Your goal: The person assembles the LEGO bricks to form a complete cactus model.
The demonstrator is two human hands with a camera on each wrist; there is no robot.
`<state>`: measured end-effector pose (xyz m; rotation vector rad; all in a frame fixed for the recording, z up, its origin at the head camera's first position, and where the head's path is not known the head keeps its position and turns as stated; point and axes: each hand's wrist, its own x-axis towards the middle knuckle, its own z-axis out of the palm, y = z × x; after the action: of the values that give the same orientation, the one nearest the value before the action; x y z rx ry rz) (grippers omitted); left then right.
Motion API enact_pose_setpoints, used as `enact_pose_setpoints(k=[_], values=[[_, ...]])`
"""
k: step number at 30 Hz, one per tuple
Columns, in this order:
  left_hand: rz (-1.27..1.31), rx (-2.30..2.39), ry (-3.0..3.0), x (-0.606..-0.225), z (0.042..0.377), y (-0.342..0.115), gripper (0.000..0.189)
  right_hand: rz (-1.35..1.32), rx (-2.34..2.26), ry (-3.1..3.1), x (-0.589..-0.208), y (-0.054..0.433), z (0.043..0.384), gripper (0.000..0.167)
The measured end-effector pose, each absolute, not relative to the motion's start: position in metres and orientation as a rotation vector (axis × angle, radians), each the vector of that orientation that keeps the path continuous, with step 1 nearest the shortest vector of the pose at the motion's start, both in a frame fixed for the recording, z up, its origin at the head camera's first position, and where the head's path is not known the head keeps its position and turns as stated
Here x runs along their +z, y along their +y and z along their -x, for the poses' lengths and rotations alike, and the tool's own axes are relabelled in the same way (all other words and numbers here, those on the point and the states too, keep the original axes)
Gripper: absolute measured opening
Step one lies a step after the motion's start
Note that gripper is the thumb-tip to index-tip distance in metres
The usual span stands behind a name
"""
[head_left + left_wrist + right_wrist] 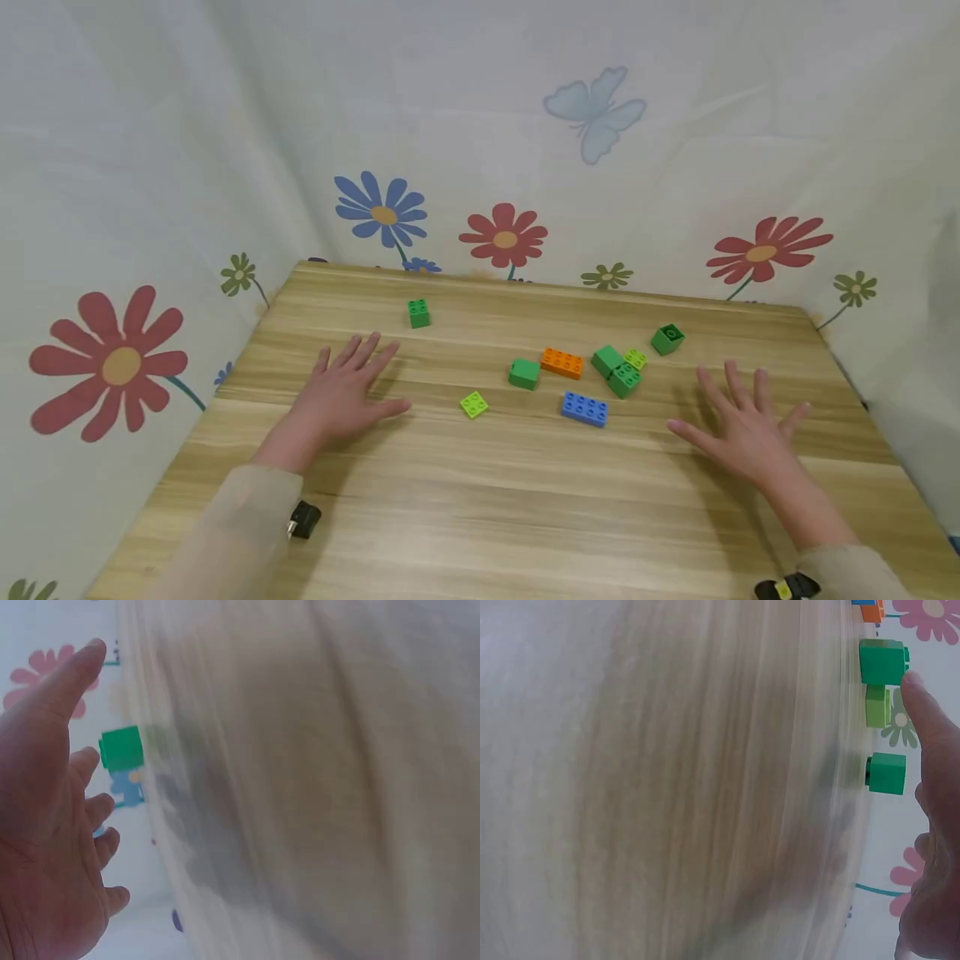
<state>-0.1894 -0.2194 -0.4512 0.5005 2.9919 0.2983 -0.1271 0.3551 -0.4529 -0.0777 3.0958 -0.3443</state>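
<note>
My left hand is spread over the left side of the table, holding nothing. Beyond its fingertips stands a green brick, also in the left wrist view. Right of that hand lies a flat lime brick. Over the right side, my right hand is spread too, with nothing in it. Nearest to it is a green brick tipped so its hollow underside shows. Between the hands lie a green brick, an orange brick, a blue brick and two touching green bricks beside another lime brick.
The wooden table ends at the back against a white curtain printed with flowers and a butterfly. The curtain also hangs along the left and right sides. Black devices are strapped at both wrists.
</note>
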Motion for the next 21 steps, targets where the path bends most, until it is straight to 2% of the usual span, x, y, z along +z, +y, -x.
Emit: enact_pose_setpoints(k=[9,21], values=[[-0.683,0.389,2.957,-0.444,0.215,-0.193,0.098,0.153,-0.365,3.089,-0.451,0.342,0.130,0.107],[-0.803,0.456,2.870,-0.439,0.245,-0.161,0.104,0.258,-0.406,3.092,-0.443,0.320,0.137,0.105]])
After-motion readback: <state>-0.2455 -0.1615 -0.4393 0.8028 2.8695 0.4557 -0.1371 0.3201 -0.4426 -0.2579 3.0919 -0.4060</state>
